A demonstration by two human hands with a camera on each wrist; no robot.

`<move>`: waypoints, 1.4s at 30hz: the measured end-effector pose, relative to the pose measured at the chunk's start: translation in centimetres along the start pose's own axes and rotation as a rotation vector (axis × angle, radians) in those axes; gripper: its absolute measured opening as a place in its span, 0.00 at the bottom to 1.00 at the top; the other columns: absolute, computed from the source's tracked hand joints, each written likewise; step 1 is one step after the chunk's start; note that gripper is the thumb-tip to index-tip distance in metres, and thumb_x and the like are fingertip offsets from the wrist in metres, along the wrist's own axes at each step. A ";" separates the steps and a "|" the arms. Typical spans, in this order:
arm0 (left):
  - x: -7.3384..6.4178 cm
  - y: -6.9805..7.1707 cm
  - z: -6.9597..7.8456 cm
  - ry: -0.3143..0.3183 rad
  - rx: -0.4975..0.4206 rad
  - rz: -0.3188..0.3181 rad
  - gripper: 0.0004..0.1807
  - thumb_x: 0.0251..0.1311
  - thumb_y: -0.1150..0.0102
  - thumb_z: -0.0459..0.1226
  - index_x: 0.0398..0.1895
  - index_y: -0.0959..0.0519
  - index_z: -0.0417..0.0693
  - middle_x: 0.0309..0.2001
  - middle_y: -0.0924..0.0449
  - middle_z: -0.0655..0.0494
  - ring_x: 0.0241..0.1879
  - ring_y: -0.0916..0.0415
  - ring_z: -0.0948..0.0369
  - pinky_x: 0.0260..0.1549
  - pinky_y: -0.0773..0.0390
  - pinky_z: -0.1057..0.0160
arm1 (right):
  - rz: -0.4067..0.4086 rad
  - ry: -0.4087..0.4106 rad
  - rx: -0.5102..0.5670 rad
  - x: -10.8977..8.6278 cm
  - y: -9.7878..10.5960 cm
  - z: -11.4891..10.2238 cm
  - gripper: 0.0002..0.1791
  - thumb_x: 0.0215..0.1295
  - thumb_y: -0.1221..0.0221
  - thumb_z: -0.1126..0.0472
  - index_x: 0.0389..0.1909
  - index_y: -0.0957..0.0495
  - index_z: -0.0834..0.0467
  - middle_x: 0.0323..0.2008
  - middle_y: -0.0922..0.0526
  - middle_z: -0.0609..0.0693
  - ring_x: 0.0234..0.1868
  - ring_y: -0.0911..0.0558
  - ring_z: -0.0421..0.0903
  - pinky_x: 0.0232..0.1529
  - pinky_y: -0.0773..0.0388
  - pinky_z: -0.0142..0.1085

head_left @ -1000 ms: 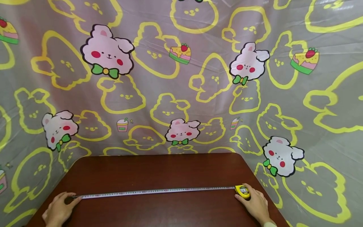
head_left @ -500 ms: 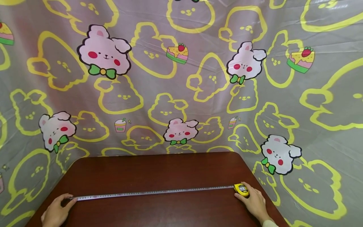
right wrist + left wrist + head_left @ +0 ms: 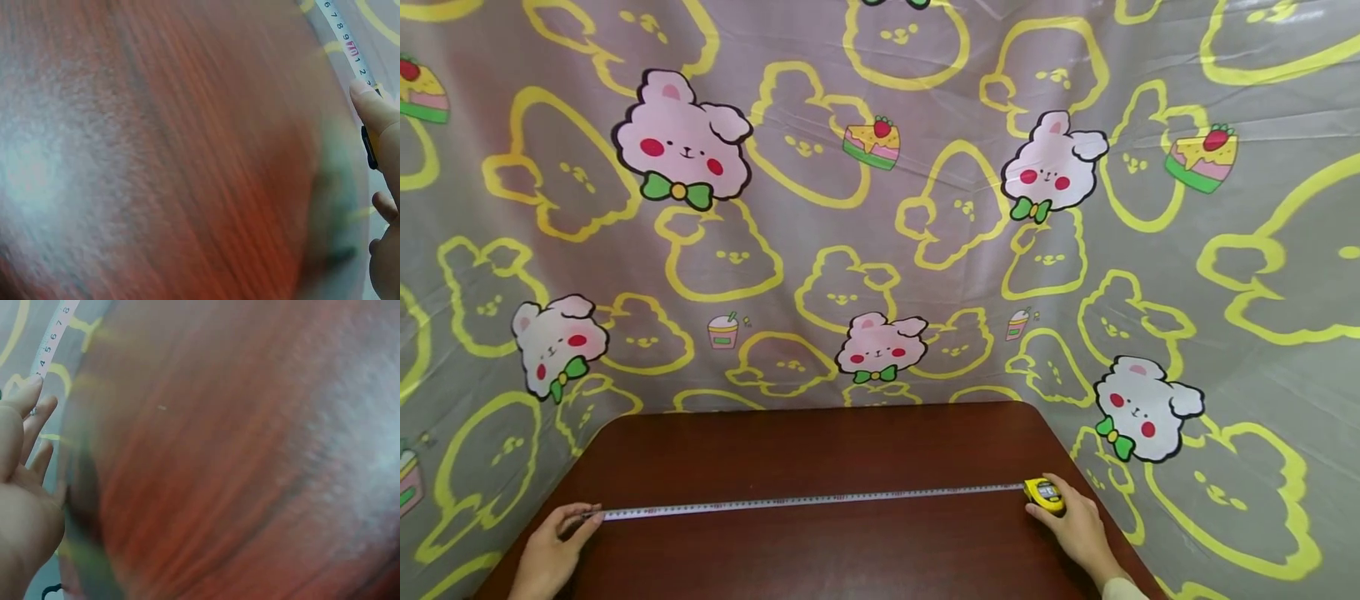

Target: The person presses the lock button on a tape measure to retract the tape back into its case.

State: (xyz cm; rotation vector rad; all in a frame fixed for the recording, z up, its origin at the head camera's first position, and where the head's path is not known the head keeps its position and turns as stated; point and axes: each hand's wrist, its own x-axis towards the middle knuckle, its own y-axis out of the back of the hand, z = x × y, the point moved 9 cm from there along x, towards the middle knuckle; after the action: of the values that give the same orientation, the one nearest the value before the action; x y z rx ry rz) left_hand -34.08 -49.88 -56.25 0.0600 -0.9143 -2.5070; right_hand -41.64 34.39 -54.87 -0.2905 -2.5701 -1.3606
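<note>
A tape measure with a yellow case (image 3: 1045, 495) has its white blade (image 3: 805, 500) drawn out almost straight across the table in the head view. My left hand (image 3: 553, 546) pinches the blade's free end between thumb and fingers; in the left wrist view the thumb (image 3: 28, 394) lies just below the 4 on the blade (image 3: 53, 337). On the right, my right hand (image 3: 1078, 525) grips the case, thumb on the near side and fingers behind. The right wrist view shows the blade (image 3: 347, 44) meeting the case at the thumb (image 3: 369, 103), just past the red 70 mark.
A dark red-brown wooden table (image 3: 820, 450) with rounded far corners lies beneath the hands. Behind it and at both sides hangs a grey plastic curtain (image 3: 955, 108) printed with yellow outlines and white rabbit faces.
Both hands keep their hold on the stretched tape measure. The hands and blade have risen slightly in the head view, while the view itself swayed a little.
</note>
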 end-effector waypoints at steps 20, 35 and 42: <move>-0.1 2.7 4.8 -0.020 -0.863 0.001 0.11 0.72 0.39 0.32 0.49 0.22 0.58 0.37 0.21 0.74 0.36 0.21 0.76 0.35 0.21 0.76 | -0.047 -0.027 0.101 2.0 3.5 -2.5 0.41 0.67 0.30 0.47 0.71 0.33 0.65 0.61 0.27 0.73 0.56 0.25 0.67 0.54 0.29 0.61; -1.0 5.3 8.3 -0.149 -1.116 -0.039 0.18 0.72 0.44 0.23 0.45 0.15 0.57 0.39 0.13 0.67 0.37 0.15 0.70 0.36 0.19 0.73 | -0.086 -0.103 0.397 2.6 7.5 -5.5 0.41 0.68 0.30 0.53 0.73 0.39 0.64 0.63 0.35 0.67 0.57 0.29 0.62 0.45 0.25 0.29; -0.7 5.9 8.7 -0.037 -1.019 0.011 0.14 0.70 0.36 0.30 0.40 0.14 0.64 0.36 0.13 0.70 0.36 0.16 0.73 0.34 0.20 0.75 | -0.070 -0.109 0.437 3.0 8.6 -6.7 0.45 0.68 0.30 0.54 0.75 0.45 0.65 0.64 0.37 0.69 0.58 0.30 0.64 0.44 0.26 0.26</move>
State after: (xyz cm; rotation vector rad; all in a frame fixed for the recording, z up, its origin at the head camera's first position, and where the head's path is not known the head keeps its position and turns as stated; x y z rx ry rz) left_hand -32.71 -48.35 -45.91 -0.3130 0.4177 -2.6602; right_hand -41.45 33.76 -43.58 -0.2033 -2.9010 -0.7849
